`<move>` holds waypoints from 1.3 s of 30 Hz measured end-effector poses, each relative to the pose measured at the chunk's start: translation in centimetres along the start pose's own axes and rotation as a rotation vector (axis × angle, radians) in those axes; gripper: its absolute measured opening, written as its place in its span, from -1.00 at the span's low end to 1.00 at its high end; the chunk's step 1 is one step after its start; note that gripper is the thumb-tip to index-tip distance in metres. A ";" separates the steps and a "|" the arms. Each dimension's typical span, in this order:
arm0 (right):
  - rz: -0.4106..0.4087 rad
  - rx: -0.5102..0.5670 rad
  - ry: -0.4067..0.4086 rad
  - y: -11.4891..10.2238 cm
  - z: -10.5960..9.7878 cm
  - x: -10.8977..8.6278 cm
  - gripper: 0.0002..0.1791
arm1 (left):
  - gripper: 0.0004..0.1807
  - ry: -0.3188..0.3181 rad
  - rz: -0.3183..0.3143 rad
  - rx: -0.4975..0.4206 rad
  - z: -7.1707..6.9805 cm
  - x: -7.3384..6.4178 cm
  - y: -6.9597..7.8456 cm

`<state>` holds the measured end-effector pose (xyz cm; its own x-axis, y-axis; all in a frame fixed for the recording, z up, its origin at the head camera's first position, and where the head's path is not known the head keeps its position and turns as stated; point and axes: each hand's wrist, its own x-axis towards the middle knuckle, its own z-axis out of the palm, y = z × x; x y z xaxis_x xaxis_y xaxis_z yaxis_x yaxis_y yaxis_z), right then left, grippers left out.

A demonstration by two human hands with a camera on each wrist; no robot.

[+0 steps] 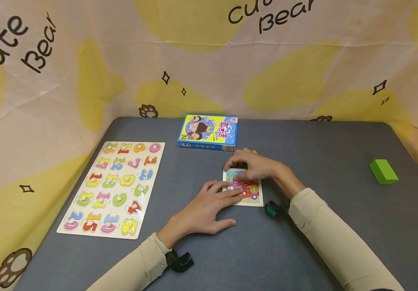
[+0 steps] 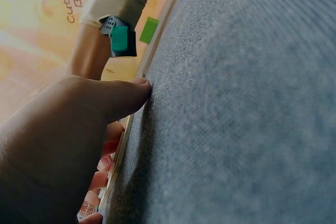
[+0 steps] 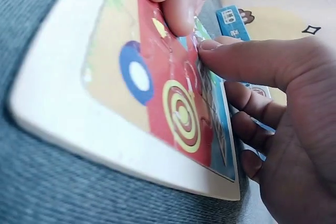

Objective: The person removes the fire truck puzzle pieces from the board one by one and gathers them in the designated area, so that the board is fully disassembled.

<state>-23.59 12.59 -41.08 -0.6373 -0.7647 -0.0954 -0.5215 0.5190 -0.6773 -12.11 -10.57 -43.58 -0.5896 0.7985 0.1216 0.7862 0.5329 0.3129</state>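
A small jigsaw puzzle in a white frame lies on the grey table, showing a red vehicle with yellow-ringed wheels. My left hand rests its nearly straight fingertips on the picture, thumb apart on the table. From the far side my right hand grips the puzzle's edge. In the right wrist view its thumb lies on the picture while the other fingers curl beside the far edge. The left wrist view shows my left thumb on the tabletop; the puzzle is seen there only edge-on, mostly hidden.
A number board with colourful knobbed digits lies at the left. Behind the puzzle sits a blue and yellow card box, close to the right hand. A green block stands at the far right. A printed cloth rises behind the table.
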 end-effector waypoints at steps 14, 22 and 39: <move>-0.050 0.060 0.078 0.9 0.6 -1.0 -0.60 | -0.27 -0.023 -0.010 -0.012 -0.2 0.0 0.1; -0.065 0.076 0.117 0.8 1.0 -1.1 -0.60 | -0.27 -0.013 -0.008 -0.009 0.0 0.0 -0.1; -0.043 -0.042 0.133 -0.2 1.2 -1.3 -0.59 | -0.29 0.014 0.015 -0.020 -0.1 0.1 0.2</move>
<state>-22.00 13.05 -41.70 -0.6817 -0.7309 0.0325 -0.5716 0.5043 -0.6473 -12.04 -10.48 -43.40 -0.5805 0.8023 0.1394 0.7912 0.5152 0.3296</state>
